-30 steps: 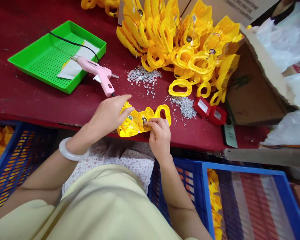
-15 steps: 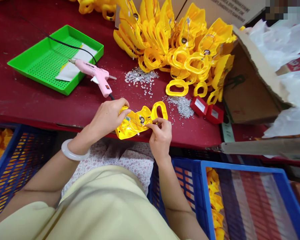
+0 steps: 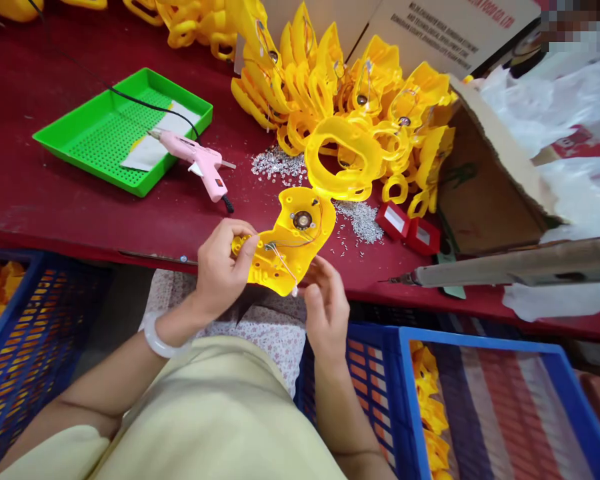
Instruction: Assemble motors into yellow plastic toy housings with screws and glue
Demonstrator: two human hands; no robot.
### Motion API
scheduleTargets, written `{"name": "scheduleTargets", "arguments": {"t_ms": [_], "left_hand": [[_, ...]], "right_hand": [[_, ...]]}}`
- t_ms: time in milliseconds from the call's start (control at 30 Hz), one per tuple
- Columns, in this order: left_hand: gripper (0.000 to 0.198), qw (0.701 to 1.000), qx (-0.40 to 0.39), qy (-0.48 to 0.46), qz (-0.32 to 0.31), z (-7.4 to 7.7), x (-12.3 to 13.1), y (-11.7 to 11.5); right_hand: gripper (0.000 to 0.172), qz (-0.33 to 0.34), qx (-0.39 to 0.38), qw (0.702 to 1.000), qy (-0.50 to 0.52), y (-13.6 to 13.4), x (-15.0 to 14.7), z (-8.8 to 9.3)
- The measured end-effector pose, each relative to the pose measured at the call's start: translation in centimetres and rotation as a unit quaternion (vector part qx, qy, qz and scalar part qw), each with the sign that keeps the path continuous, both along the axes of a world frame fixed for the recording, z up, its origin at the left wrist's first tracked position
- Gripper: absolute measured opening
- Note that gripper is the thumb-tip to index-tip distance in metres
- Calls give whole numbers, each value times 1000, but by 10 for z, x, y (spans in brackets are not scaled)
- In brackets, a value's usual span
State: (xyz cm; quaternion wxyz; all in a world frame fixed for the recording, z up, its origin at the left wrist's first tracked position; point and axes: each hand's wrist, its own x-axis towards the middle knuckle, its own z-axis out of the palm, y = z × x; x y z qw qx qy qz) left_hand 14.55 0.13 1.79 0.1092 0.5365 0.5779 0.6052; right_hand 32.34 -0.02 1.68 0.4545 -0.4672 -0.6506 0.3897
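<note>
A yellow plastic shell half (image 3: 275,267) with a large oval loop (image 3: 367,150) at its far end is held above the table's front edge, its hollow inside facing up. Inside it sit a round speaker (image 3: 302,220), thin wires and a small white-tipped lead (image 3: 295,291). My left hand (image 3: 223,267) pinches the shell's left end between thumb and fingers. At the shell's lower right edge, my right hand (image 3: 329,310) has its fingers curled behind the plastic, the thumb in front near the white tip; the fingertips are partly hidden.
A pink glue gun (image 3: 197,160) leans on a green tray (image 3: 100,137). Beyond lie piled yellow shells (image 3: 325,80), small silver screws (image 3: 363,221) and red boxes (image 3: 403,223). A screwdriver-like grey tool (image 3: 480,267) juts in from the right. Blue crates (image 3: 475,339) flank my lap.
The shell has been raised and tilted, so its loop now stands higher, in front of the pile. My right hand has gone from pinching over the wires to the shell's lower right edge.
</note>
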Motion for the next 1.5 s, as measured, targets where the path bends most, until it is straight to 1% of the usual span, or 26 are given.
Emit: {"name": "scheduleTargets", "arguments": {"t_ms": [33,67,133,167,233,300,367,433,500,567,600,667,733,767,800,867,900,933,967,1067,1167,1233,1333,1400,1500], "left_hand": [[6,1000,20,-8,2,-2,7,-5],[5,999,32,-16,-2,-4,12,-10],[1,999,49,-12,-17,-8,17,-21],[3,998,65,8,-23,-9,16,-27],[13,989,120,84,-10,-8,9,-38],[24,967,154,200,20,-1,-1,-46],[29,942,128,308,33,8,-8,-51],[27,924,74,375,28,17,-11,-49],[20,917,39,395,27,22,-10,-42],[10,917,19,398,36,21,-7,-33],[8,916,11,398,42,20,-7,-29],[14,916,3,398,54,14,-6,-20],[14,916,7,396,65,9,-6,-14],[13,917,11,393,68,6,-6,-12],[13,918,15,390,69,4,-6,-11],[13,921,23,382,70,1,-6,-8],[14,923,27,378,71,-1,-5,-7],[15,924,30,375,73,-2,-5,-6],[15,924,31,374,75,-3,-4,-5],[15,924,31,373,76,-5,-1,-3],[10,929,33,361,69,-7,-1,-2],[6,940,33,337,38,-7,-3,0],[10,951,31,303,-44,-5,-6,3],[10,949,15,303,-84,-2,-9,6],[14,943,-21,312,-117,1,-11,10]], "right_hand": [[38,14,-13,1000,5,-3,-3,0],[34,14,-11,1000,-7,-4,-5,1],[24,5,6,999,-51,0,-6,3],[21,13,14,997,-72,6,-5,5],[22,60,28,993,-103,22,-1,11],[23,126,40,983,-129,41,3,18],[24,193,50,968,-152,61,1,23],[23,259,50,949,-170,78,-7,26],[22,312,49,931,-184,91,-21,28],[20,344,50,917,-197,100,-36,28],[19,353,51,912,-204,103,-43,27],[17,361,53,905,-220,107,-52,26],[18,347,53,912,-212,107,-53,23],[20,322,53,925,-196,105,-50,21],[22,277,53,944,-172,102,-45,20],[21,159,53,977,-129,91,-33,18],[21,107,52,986,-114,84,-28,18],[21,75,49,990,-106,76,-23,18],[20,66,46,991,-103,68,-20,18],[15,112,37,988,-100,48,-20,18],[11,125,28,989,-76,41,-25,16],[10,123,7,991,-54,43,-26,13],[10,132,-30,990,-42,48,-24,10],[11,126,-42,990,-40,50,-22,8],[12,105,-42,993,-33,52,-22,7]]}}
